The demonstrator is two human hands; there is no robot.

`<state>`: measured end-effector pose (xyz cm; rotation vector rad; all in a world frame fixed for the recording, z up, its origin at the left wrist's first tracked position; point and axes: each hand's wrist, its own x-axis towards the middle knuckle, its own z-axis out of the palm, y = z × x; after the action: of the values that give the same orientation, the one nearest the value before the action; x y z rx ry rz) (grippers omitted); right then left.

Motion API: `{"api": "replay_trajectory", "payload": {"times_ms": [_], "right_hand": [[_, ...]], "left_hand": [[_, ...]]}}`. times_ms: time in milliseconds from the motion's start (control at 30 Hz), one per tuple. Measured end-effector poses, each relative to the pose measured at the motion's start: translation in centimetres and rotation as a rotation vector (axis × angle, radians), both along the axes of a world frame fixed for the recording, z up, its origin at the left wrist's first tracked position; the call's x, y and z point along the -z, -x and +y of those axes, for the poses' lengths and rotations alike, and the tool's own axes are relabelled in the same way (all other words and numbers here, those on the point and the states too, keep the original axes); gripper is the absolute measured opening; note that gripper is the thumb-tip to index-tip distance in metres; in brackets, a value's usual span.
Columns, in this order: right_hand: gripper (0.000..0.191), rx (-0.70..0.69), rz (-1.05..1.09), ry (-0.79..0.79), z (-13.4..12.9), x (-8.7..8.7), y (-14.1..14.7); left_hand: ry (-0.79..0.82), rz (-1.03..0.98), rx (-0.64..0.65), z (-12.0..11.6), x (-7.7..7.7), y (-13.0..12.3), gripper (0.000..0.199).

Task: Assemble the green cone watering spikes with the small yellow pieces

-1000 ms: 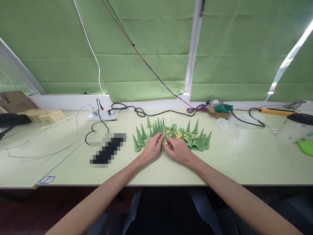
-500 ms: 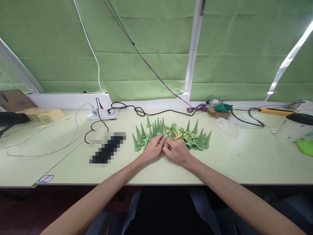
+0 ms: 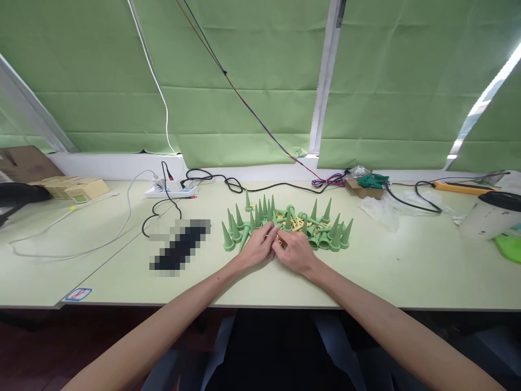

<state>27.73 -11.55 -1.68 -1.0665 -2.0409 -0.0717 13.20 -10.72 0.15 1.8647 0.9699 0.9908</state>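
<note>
Head view, centre of the frame: left hand (image 3: 259, 244) and right hand (image 3: 296, 251) meet with fingers curled nearly closed; what they pinch, I cannot tell. Just beyond them, green cones (image 3: 228, 240) look light, stiff, rather smooth, probably best gripped near the wide base.

Upright green cones (image 3: 334, 239) block rightward passage; beyond them, the tabletop (image 3: 407, 271) lies open.

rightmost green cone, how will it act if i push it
The rightmost green cone would probably slide before tipping, as it stands on a wider base. It looks light for its size: green cones lying nearby show hollow ends. Knocked over, its round taper might roll.
</note>
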Motion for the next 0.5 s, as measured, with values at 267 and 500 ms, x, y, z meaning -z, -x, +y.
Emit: {"api": "replay_trajectory", "payload": {"times_ms": [267,500], "right_hand": [[0.026,-0.012,0.059,0.051,-0.05,-0.13,0.12],[0.026,-0.026,0.125,0.102,-0.10,-0.39,0.16]], "left_hand": [[-0.055,0.019,0.012,0.13,0.12,0.17,0.034],[-0.052,0.018,0.007,0.27,0.28,0.33,0.033]]}}
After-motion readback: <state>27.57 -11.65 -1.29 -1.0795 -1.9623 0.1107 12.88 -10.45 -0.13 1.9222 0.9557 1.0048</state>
